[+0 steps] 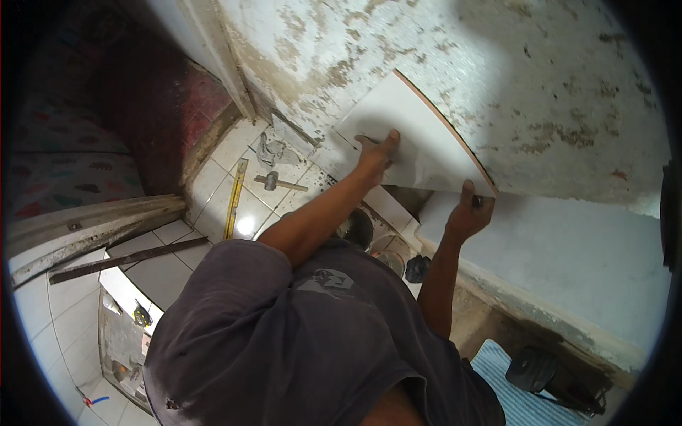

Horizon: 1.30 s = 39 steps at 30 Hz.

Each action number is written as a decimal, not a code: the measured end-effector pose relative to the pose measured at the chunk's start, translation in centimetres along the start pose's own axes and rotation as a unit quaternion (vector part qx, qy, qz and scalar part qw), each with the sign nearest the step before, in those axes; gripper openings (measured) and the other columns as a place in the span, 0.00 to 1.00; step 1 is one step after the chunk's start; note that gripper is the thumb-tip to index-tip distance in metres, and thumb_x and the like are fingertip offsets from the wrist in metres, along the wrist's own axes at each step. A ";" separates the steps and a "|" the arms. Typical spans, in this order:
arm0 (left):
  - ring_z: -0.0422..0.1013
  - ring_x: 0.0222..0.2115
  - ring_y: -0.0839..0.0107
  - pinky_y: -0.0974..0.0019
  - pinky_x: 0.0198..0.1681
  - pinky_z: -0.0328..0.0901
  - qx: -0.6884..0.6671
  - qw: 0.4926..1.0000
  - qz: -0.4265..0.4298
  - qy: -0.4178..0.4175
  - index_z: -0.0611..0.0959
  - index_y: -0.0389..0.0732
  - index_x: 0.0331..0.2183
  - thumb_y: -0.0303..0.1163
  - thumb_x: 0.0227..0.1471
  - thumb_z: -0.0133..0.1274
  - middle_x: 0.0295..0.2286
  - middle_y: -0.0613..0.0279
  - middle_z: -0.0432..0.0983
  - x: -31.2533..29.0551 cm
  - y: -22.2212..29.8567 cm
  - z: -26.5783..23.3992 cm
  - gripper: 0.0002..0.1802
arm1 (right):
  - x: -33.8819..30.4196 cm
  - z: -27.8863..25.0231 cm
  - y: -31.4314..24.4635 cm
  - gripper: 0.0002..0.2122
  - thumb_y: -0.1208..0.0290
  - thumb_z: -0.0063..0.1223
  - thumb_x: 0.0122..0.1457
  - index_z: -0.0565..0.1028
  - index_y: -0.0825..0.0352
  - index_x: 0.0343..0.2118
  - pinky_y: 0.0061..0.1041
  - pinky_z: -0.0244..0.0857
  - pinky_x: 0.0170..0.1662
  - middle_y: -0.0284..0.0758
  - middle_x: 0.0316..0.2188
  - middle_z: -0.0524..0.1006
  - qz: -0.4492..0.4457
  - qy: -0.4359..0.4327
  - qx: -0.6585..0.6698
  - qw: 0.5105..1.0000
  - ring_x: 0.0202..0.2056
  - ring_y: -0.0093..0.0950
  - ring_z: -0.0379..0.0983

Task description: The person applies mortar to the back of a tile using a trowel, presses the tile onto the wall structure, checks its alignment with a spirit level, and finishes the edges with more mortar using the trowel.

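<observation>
The white tile [430, 142] is right at the person's hands, just above the middle of the frame by the patchy wall [554, 92], its long axis slanting down toward the right. The right hand [469, 213] pinches its lower right corner, thumb on the face; the left hand [378, 157] — nearer the tile's middle — touches it, partly spread, whether gripping cannot be told.
</observation>
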State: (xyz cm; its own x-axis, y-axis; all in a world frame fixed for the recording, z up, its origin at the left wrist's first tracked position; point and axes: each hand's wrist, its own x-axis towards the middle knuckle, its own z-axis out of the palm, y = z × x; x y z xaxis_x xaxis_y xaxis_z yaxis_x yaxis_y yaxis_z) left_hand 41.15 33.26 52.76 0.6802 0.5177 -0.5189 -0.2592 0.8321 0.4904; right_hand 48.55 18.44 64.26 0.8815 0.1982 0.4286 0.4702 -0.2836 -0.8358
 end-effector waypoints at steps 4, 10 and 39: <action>0.54 0.52 0.58 0.42 0.53 0.49 -0.008 1.000 0.010 0.001 0.18 0.37 0.52 0.54 0.36 0.63 0.49 0.56 0.59 -0.3 0.5 0.0 0.74 | 0.0 0.0 -0.3 0.13 0.74 0.59 0.50 0.72 0.73 0.37 0.22 0.64 0.38 0.36 0.32 0.75 0.019 -0.006 0.011 1.000 0.32 0.22 0.70; 0.53 0.53 0.56 0.41 0.54 0.47 0.003 1.000 0.017 -0.022 0.16 0.36 0.51 0.53 0.37 0.63 0.51 0.53 0.55 0.0 0.4 -0.4 0.74 | -0.1 -0.2 -0.2 0.14 0.74 0.60 0.50 0.71 0.74 0.37 0.23 0.65 0.40 0.37 0.34 0.75 0.027 -0.012 0.035 0.999 0.34 0.24 0.71; 0.59 0.45 0.67 0.45 0.50 0.56 0.021 0.999 0.018 0.018 0.17 0.37 0.52 0.47 0.51 0.52 0.46 0.59 0.57 -1.2 0.8 0.8 0.61 | 0.0 -0.1 -0.2 0.13 0.77 0.57 0.50 0.71 0.73 0.39 0.22 0.65 0.39 0.36 0.34 0.75 0.057 -0.019 0.081 0.995 0.35 0.24 0.71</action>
State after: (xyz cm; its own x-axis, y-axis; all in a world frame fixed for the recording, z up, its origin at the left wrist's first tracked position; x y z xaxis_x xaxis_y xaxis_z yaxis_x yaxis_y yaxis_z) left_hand 40.72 33.12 54.30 0.6453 0.5544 -0.5256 -0.2531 0.8043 0.5376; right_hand 48.46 18.43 64.51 0.9250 0.2096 0.3170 0.3510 -0.1517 -0.9240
